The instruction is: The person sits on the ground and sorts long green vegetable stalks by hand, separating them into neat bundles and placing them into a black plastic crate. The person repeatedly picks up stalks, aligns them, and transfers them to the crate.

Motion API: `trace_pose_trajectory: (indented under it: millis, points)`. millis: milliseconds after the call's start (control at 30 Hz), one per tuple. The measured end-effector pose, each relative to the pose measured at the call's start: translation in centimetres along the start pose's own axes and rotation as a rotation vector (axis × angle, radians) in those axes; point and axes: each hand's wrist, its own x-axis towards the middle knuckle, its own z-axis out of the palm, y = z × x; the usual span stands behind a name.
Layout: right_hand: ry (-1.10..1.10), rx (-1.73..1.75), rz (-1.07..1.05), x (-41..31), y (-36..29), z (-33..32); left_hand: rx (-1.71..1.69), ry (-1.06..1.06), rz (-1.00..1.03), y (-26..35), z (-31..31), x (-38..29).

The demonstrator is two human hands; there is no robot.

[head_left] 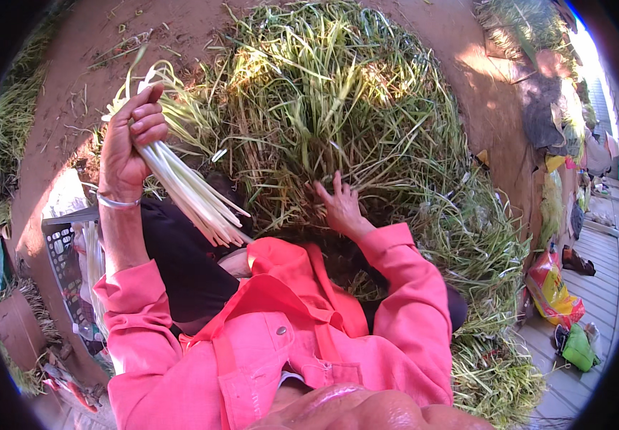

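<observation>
My left hand (140, 121), with a silver bangle on its wrist, is raised at the left and closed around a bundle of pale, peeled stalks (193, 196). They look like garlic chives or garlic shoots. Their white ends slant down towards my lap, and yellowish-green tips hang out above the fist. My right hand (341, 207) reaches to the near edge of a large heap of green leafy stalks (336, 102), fingers spread against it. Whether any stalk lies under those fingertips is hard to see. A red apron (298, 269) covers my lap.
Beside my left arm stands a dark perforated plastic crate (64, 258) holding pale stalks. Leaf scraps lie on the bare brown ground (180, 27). To the right are a red and yellow bag (551, 290) and a green bag (578, 346) on a slatted surface.
</observation>
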Motion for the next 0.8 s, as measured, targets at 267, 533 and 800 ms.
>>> trace_pose_trajectory:
  millis: [267,533,800]
  points:
    - [0.171,0.458,0.328,5.3,3.8,-4.7,0.039,-0.013,0.004,-0.9,1.0,-0.7]
    - [0.346,0.573,0.525,11.7,-3.7,-1.2,0.027,-0.036,-0.006,-0.9,1.1,-0.6]
    - [0.435,0.345,0.330,9.8,0.4,-1.8,0.043,-0.002,-0.012,-1.3,1.4,-1.0]
